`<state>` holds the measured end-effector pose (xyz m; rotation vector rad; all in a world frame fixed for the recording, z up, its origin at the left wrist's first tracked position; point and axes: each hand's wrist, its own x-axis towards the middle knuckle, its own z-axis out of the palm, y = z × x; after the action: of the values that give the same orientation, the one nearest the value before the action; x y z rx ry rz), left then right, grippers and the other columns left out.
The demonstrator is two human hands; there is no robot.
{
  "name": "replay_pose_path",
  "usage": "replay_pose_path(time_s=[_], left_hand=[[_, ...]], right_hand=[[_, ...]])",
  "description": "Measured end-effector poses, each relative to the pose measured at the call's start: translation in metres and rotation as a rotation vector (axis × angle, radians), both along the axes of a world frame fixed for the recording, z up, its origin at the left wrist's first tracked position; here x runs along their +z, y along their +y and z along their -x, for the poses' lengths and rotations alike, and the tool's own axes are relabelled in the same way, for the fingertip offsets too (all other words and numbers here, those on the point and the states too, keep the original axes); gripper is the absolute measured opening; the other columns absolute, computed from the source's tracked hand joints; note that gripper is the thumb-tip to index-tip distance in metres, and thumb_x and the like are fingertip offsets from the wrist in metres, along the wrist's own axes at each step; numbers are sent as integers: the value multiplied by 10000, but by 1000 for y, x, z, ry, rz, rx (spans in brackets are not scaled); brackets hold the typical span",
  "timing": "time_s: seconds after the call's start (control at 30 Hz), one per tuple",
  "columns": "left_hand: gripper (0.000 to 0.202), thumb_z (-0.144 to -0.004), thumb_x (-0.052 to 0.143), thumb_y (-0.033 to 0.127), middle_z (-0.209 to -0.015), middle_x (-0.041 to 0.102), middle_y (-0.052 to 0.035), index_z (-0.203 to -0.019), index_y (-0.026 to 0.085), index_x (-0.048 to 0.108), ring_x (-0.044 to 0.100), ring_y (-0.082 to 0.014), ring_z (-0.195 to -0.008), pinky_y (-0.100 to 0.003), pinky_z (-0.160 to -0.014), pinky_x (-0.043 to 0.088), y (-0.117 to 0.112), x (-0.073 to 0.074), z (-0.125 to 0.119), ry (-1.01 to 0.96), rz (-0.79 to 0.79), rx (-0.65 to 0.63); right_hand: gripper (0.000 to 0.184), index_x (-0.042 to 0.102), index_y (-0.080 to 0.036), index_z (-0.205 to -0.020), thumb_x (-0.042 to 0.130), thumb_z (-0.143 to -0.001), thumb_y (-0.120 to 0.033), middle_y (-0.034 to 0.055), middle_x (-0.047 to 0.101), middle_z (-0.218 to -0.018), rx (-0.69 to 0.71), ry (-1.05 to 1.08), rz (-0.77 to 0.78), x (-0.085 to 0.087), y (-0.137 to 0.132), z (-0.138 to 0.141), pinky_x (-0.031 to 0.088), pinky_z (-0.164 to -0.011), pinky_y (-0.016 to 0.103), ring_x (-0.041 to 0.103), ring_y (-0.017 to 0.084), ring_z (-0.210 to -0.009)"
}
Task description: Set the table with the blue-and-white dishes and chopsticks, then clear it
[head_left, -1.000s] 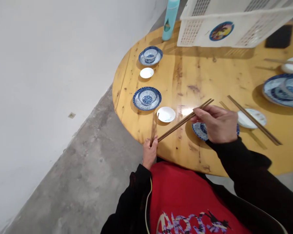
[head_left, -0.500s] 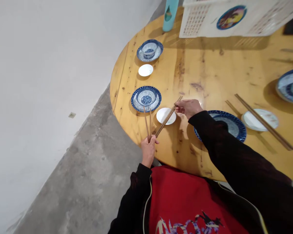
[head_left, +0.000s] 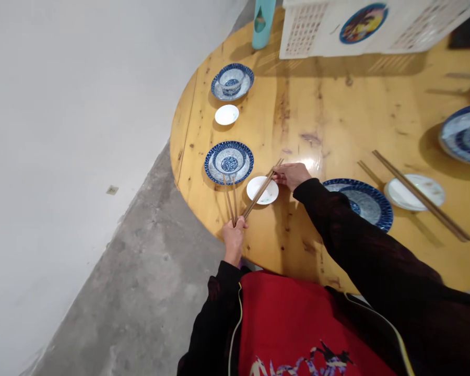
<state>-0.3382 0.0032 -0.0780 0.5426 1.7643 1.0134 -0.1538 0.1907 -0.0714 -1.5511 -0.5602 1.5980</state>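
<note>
My left hand (head_left: 234, 237), at the table's near edge, is closed round one pair of wooden chopsticks (head_left: 230, 202) that point away from me. A second pair of chopsticks (head_left: 256, 198) slants across the small white dish (head_left: 269, 194). My right hand (head_left: 293, 175) pinches that pair near its far end, while its near end meets my left fingers. Whether the left fingers also grip it, I cannot tell. Just beyond the left hand's chopsticks stands a blue-and-white plate (head_left: 209, 166) with a patterned bowl (head_left: 230, 163) on it.
Another plate (head_left: 213, 90) with a bowl and a white dish (head_left: 226, 114) sit farther back. Under my right forearm is a blue-rimmed plate (head_left: 378, 203); beside it, chopsticks (head_left: 423, 196) rest across a dish (head_left: 431, 187). A white basket (head_left: 321, 31) and turquoise holder (head_left: 263, 26) stand behind.
The view has shifted slightly, so the table things appear a little farther left. My right hand and its chopsticks have come slightly left and nearer over the white dish. Both grips look the same.
</note>
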Motion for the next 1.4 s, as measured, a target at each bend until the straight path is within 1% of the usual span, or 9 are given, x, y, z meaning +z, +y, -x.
replay_pose_path(time_s=[0.1, 0.3, 0.6, 0.77, 0.9, 1.03, 1.2, 1.33, 1.4], left_hand=[[382, -771, 684, 519, -622, 606, -26, -608, 187, 591, 597, -180, -722, -270, -690, 433, 0, 0, -2, -2, 17, -4], [386, -767, 685, 527, -602, 587, -19, -606, 186, 604, 596, -178, -713, -264, -685, 431, -1, 3, -6, -2, 6, -7], [383, -796, 670, 513, -574, 564, -14, -597, 191, 608, 600, -178, -693, -267, -682, 432, -3, 6, -10, 11, 8, -55], [399, -803, 670, 524, -593, 579, -20, -598, 188, 609, 606, -179, -705, -269, -691, 442, -3, 7, -9, 13, 16, -60], [412, -815, 667, 536, -604, 586, -28, -598, 191, 610, 612, -187, -718, -276, -702, 450, -3, 7, -10, -3, 6, -59], [409, -818, 656, 524, -607, 587, -35, -583, 194, 600, 606, -194, -735, -281, -708, 444, -3, 6, -11, 8, -13, -80], [407, -797, 642, 531, -629, 579, -32, -576, 193, 583, 560, -174, -705, -273, -690, 413, -2, 6, -11, 7, -32, -76], [394, -799, 625, 525, -620, 550, -14, -598, 188, 593, 478, -141, -625, -261, -628, 359, -2, 5, -12, 20, -10, -88], [399, -802, 618, 530, -628, 556, -14, -600, 187, 594, 453, -133, -603, -261, -612, 340, -2, 4, -12, 16, -9, -90]], right_hand=[[255, 621, -157, -627, 726, -809, -12, 9, 602, -539, 13, 2, -13, -2, 2, 1, 535, -468, 205, 594, 99, -473], [230, 632, -155, -650, 750, -794, -20, 11, 624, -551, 61, 2, -38, -3, 4, 1, 530, -464, 198, 583, 97, -462], [243, 641, -144, -641, 699, -839, -16, 2, 592, -502, 91, -9, -48, 2, 2, 2, 493, -421, 160, 561, 84, -436], [225, 620, -147, -662, 776, -816, -94, -10, 590, -510, 111, -13, -50, 3, 1, 2, 489, -403, 154, 553, 80, -441], [249, 602, -152, -657, 783, -828, -149, -13, 571, -487, 116, -30, -42, 3, 0, 1, 476, -391, 151, 547, 84, -439], [251, 607, -150, -633, 758, -828, -102, -3, 568, -478, 118, -40, -41, 4, -1, 1, 463, -386, 151, 538, 83, -425], [281, 605, -171, -600, 744, -811, -45, 4, 564, -471, 126, -40, -45, 4, -1, 1, 453, -384, 161, 525, 85, -408], [293, 605, -170, -587, 754, -812, -56, 6, 579, -497, 129, -32, -51, 3, -2, 1, 443, -380, 159, 512, 77, -405], [287, 612, -168, -590, 759, -814, -66, 5, 576, -497, 130, -30, -57, 3, -2, 1, 442, -381, 158, 513, 77, -410]])
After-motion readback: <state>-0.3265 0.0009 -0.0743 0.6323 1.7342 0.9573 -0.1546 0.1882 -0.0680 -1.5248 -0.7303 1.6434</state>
